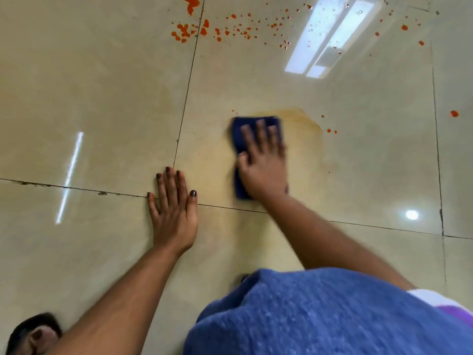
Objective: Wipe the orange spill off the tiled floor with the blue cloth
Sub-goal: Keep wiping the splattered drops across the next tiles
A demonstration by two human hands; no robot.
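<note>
My right hand [263,162] presses flat on a folded dark blue cloth [240,134] on the beige tiled floor [102,98], fingers spread over it; the hand is motion-blurred. A faint orange smear [304,119] curves just beyond and to the right of the cloth. Bright orange drops and blotches [194,29] are scattered across the far tiles, with single drops at the right [454,114]. My left hand [174,208] lies flat on the floor, palm down, fingers together, left of the cloth near a tile joint.
Dark grout lines [186,98] cross the glossy floor, which reflects a window [330,37] and lights. My blue-clad knee [320,313] fills the lower right. A dark sandal and foot [33,334] show at the lower left corner.
</note>
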